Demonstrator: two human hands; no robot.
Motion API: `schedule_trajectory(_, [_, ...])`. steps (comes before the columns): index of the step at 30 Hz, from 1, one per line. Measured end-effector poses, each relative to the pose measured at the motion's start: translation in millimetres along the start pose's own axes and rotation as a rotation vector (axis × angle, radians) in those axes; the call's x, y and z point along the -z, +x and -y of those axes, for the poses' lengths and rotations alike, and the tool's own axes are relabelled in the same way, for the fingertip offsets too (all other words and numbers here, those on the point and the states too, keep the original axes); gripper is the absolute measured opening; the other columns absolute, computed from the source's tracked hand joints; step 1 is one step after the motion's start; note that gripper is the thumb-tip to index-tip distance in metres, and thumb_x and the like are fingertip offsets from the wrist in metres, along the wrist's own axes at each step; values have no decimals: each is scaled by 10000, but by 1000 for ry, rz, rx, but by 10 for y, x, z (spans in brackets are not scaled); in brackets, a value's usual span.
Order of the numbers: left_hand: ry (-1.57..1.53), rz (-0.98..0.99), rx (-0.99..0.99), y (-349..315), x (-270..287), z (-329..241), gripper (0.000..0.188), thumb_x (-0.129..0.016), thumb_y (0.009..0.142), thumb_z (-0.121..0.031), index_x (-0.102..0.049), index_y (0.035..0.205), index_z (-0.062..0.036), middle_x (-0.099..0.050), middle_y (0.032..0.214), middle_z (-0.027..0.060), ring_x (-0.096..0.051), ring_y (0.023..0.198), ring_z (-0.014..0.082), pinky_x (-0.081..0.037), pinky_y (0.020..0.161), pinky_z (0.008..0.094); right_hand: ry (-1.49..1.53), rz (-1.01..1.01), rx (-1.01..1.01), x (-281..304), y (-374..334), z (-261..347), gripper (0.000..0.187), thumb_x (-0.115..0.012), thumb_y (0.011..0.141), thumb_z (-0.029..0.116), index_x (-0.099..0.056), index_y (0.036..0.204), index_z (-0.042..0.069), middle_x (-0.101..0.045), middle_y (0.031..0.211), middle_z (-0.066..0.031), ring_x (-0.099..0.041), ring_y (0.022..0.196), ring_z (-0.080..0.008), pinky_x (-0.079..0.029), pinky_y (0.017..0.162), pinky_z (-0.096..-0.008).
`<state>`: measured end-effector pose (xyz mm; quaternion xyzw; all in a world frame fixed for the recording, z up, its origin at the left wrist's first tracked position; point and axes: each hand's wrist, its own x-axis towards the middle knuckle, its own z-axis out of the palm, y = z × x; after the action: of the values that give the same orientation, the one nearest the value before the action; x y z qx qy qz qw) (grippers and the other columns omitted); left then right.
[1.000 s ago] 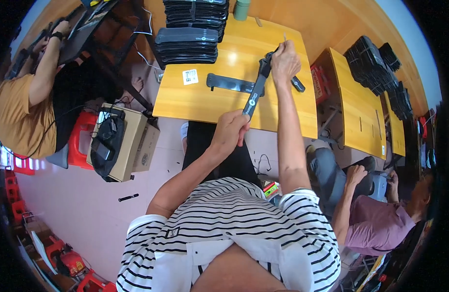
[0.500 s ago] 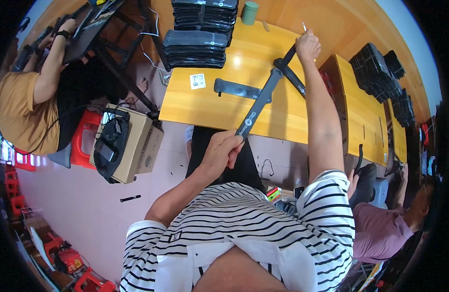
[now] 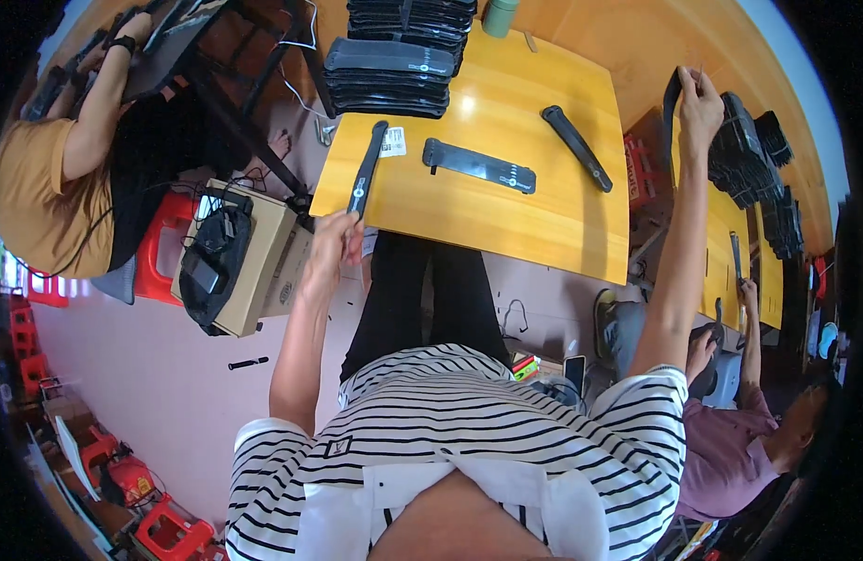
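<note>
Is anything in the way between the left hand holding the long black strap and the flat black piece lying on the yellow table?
Nothing visible. The left hand holds the long black strap at the yellow wooden table's near-left corner; only bare tabletop lies between it and the flat black plastic piece.

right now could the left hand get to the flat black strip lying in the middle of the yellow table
Probably yes, but not empty: the left hand grips a long black strip at the table's near edge. The flat strip lies just beyond, with bare tabletop between.
</note>
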<state>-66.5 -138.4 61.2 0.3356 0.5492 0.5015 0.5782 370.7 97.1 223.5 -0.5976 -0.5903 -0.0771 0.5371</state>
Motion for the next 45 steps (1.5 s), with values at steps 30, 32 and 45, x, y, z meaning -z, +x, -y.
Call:
schedule_trajectory(30, [381, 863, -62, 98, -979, -299, 180, -619, 811, -147, -588, 872, 19, -553, 631, 23, -514, 565, 73, -388, 513, 211, 410, 1166, -292, 752, -2091, 914, 178, -580, 725, -49, -644, 891, -38, -587, 713, -6, -461, 603, -32, -367, 529, -183])
schedule_trajectory(32, [657, 871, -53, 175, -817, -325, 153, -584, 828, -131, -596, 842, 21, -557, 618, 25, -516, 571, 73, -405, 534, 206, 352, 1135, -317, 646, -2239, 664, 181, -593, 719, -28, -643, 893, -40, -593, 688, -57, -508, 625, -85, -411, 589, -231])
schedule_trajectory(45, [272, 223, -21, 1006, -636, 53, 120, -640, 802, -98, -646, 862, 6, -604, 664, 18, -545, 548, 62, -464, 525, 188, 581, 637, -932, -231, -2391, 176, 74, -613, 711, 19, -652, 771, 2, -525, 564, 22, -378, 426, -29, -268, 388, -184])
